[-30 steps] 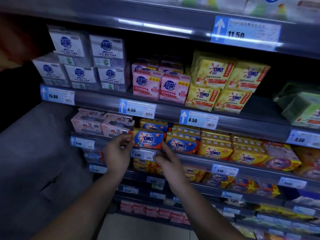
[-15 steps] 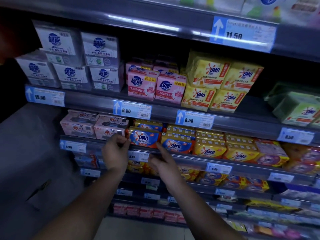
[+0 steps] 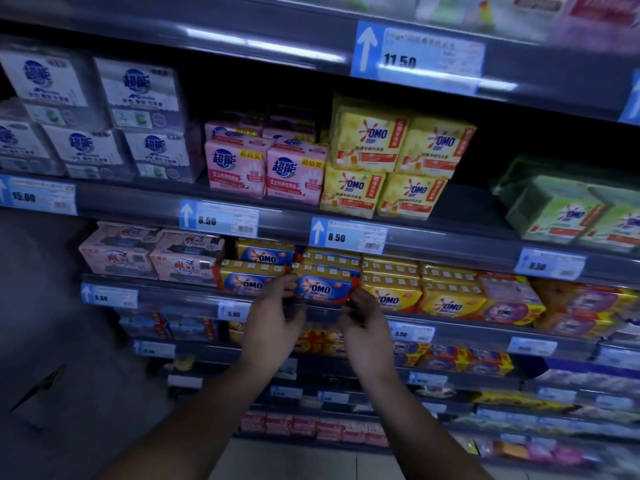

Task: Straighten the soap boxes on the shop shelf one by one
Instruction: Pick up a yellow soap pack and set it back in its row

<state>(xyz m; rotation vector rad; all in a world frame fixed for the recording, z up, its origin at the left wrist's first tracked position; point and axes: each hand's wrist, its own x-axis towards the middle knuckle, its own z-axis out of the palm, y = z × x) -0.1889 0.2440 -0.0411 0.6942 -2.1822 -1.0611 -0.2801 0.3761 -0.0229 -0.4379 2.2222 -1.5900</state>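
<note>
Hands meet in the middle of the frame, at the front edge of the third shelf down. Left hand curls its fingers round the left end of a blue and orange soap pack; right hand pinches the right end, so the pack is clamped between the two. It touches a matching pack on its left and a yellow pack on its right. An 8.50 price tag hangs just above.

Blue-and-orange soap box, yellow packs, pink packs, white-and-blue boxes, green packs
</note>
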